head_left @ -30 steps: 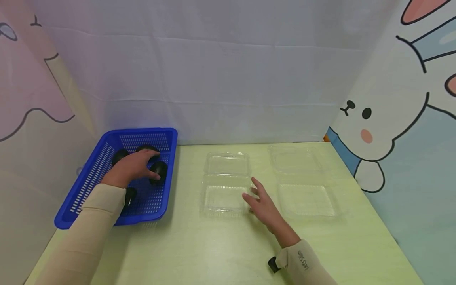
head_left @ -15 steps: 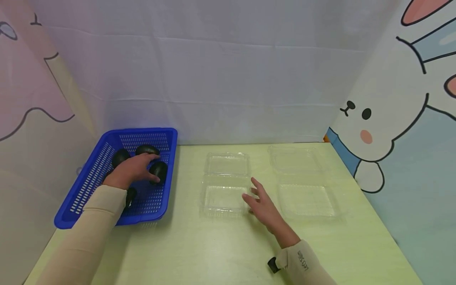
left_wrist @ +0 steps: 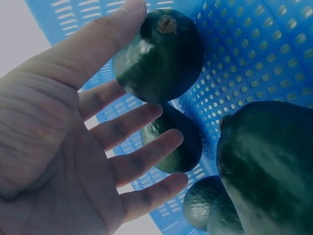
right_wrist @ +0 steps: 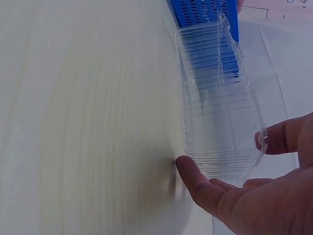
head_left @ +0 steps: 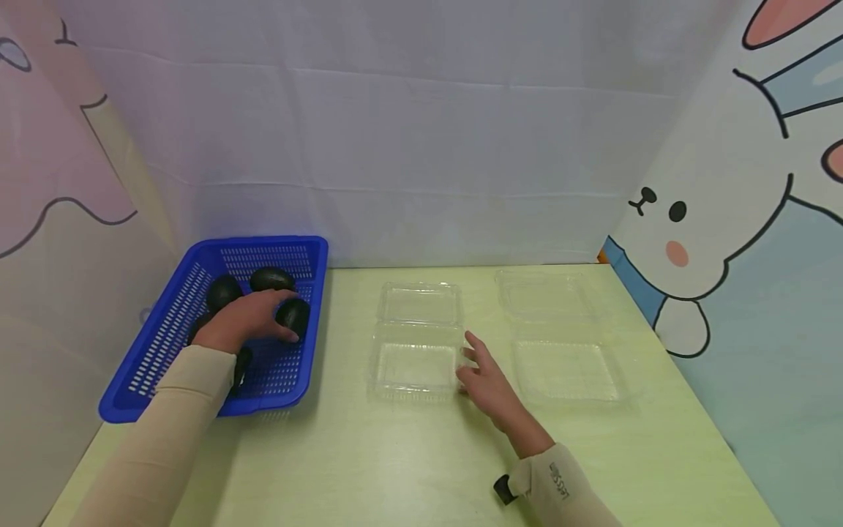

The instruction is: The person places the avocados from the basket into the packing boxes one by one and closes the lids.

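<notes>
In the blue basket (head_left: 263,410), my left hand (head_left: 246,318) has its thumb and index finger at two sides of a dark green avocado (head_left: 293,316). In the left wrist view, the thumb lies along this avocado (left_wrist: 161,58), and the index fingertip is hidden behind it. The other left fingers are spread, nearly straight. My right hand (head_left: 490,388) is beside the right edge of a hinged clear plastic box (head_left: 419,366), fingers loosely bent. In the right wrist view, the right fingers straddle that box (right_wrist: 215,107) near its corner; firm contact cannot be made out.
Other avocados lie in the basket, one at the back (head_left: 271,278) and one to its left (head_left: 224,292). A second lidded clear box (head_left: 566,369) lies open on the pale green table (head_left: 369,468), right of the right hand. A white cloth (head_left: 421,161) hangs behind.
My left hand has shifted slightly toward me, its index finger coming down to the avocado's far side. Avocados behind it show more. My right thumb has moved slightly right.
</notes>
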`<state>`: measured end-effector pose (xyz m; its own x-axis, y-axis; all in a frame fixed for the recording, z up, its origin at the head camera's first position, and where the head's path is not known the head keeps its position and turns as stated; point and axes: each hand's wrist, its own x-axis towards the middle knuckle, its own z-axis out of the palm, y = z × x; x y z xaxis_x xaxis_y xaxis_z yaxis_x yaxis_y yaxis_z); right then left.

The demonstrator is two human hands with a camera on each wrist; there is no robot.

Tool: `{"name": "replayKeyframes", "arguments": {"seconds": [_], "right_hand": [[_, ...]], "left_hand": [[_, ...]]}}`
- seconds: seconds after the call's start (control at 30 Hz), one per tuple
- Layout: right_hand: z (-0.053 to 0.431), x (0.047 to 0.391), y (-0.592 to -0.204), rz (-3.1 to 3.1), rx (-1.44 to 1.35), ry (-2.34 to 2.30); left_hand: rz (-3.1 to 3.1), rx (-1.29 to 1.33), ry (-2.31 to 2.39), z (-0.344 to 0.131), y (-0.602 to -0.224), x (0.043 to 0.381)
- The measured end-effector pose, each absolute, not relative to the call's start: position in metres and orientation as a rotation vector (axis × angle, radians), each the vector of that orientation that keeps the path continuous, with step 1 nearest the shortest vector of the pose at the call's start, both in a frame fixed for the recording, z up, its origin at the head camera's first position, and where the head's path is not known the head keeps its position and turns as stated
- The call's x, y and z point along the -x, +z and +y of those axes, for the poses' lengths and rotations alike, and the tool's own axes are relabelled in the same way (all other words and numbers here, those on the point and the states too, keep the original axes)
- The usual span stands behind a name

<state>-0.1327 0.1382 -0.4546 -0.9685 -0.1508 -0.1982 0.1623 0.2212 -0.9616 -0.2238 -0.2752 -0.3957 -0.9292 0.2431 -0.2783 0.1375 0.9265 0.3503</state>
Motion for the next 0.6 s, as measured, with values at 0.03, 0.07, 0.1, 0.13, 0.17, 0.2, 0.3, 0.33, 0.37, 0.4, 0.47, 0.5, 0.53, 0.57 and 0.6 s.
{"name": "replayKeyframes", "arguments": {"seconds": [0.03,0.07,0.1,0.13,0.17,0.2,0.3,0.33,0.37,0.4,0.47,0.5,0.53,0.57,0.6], "right_hand": [[0.138,0.133,-0.454,2.25,-0.008,-1.814],[0.138,0.133,-0.454,2.254,-0.01,-1.81],[0.138,0.133,-0.454,2.257,-0.011,-1.806],[0.138,0.133,-0.454,2.26,-0.013,-1.8],[0.138,0.133,-0.455,2.263,-0.014,-1.795],[0.138,0.134,-0.455,2.266,-0.017,-1.789],[0.139,0.135,-0.456,2.273,-0.017,-1.779],[0.139,0.135,-0.457,2.275,-0.016,-1.777],[0.139,0.134,-0.457,2.276,-0.016,-1.777],[0.139,0.134,-0.457,2.278,-0.013,-1.776],[0.138,0.133,-0.457,2.281,-0.009,-1.776],[0.138,0.133,-0.457,2.28,-0.009,-1.776],[0.138,0.133,-0.456,2.281,-0.008,-1.776],[0.138,0.134,-0.456,2.282,-0.008,-1.775],[0.138,0.134,-0.456,2.282,-0.009,-1.774]], "left_hand": [[2.767,-0.28,0.47,-0.275,-0.396,0.224],[2.768,-0.277,0.471,-0.275,-0.397,0.224],[2.769,-0.276,0.473,-0.275,-0.398,0.224],[2.77,-0.277,0.474,-0.275,-0.398,0.224],[2.77,-0.277,0.477,-0.274,-0.399,0.225],[2.768,-0.273,0.482,-0.274,-0.4,0.225],[2.76,-0.264,0.486,-0.273,-0.402,0.226],[2.758,-0.262,0.484,-0.273,-0.403,0.226],[2.756,-0.261,0.485,-0.272,-0.404,0.227],[2.755,-0.265,0.48,-0.272,-0.405,0.227],[2.759,-0.277,0.472,-0.272,-0.405,0.228],[2.76,-0.279,0.471,-0.272,-0.406,0.228],[2.761,-0.285,0.468,-0.271,-0.406,0.228],[2.762,-0.286,0.468,-0.271,-0.407,0.229],[2.762,-0.287,0.467,-0.271,-0.407,0.229]]}}
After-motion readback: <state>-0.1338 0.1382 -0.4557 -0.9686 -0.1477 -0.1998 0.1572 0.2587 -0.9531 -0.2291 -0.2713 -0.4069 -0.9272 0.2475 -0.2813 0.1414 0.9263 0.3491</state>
